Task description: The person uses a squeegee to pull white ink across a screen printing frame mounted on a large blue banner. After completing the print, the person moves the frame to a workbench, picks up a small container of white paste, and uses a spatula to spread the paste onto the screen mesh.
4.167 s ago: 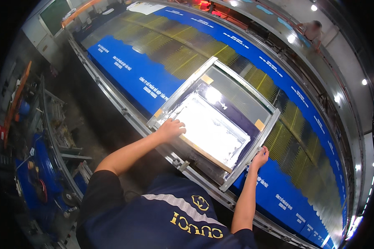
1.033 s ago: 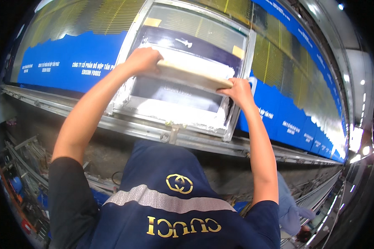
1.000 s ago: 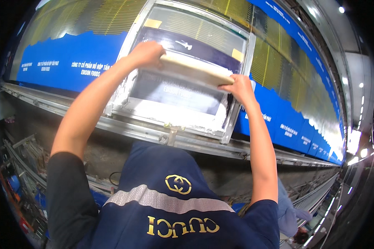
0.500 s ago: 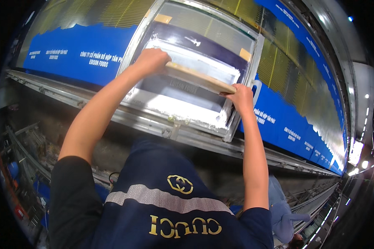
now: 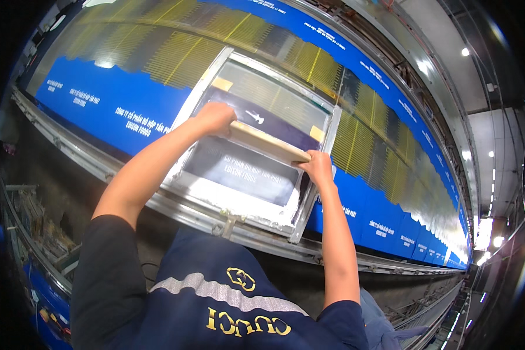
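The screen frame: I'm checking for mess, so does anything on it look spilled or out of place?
Yes: white paste is smeared along the near side of the screen frame, reaching its near right corner. Its patchy, ragged edge looks messy, though I can't tell whether it's a spill.

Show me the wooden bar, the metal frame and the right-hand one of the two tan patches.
Wooden bar (image 5: 269,141): head view, midway along its length.
Metal frame (image 5: 331,129): head view, upper part of its right rail.
Right-hand tan patch (image 5: 317,133): head view, middle of its face.
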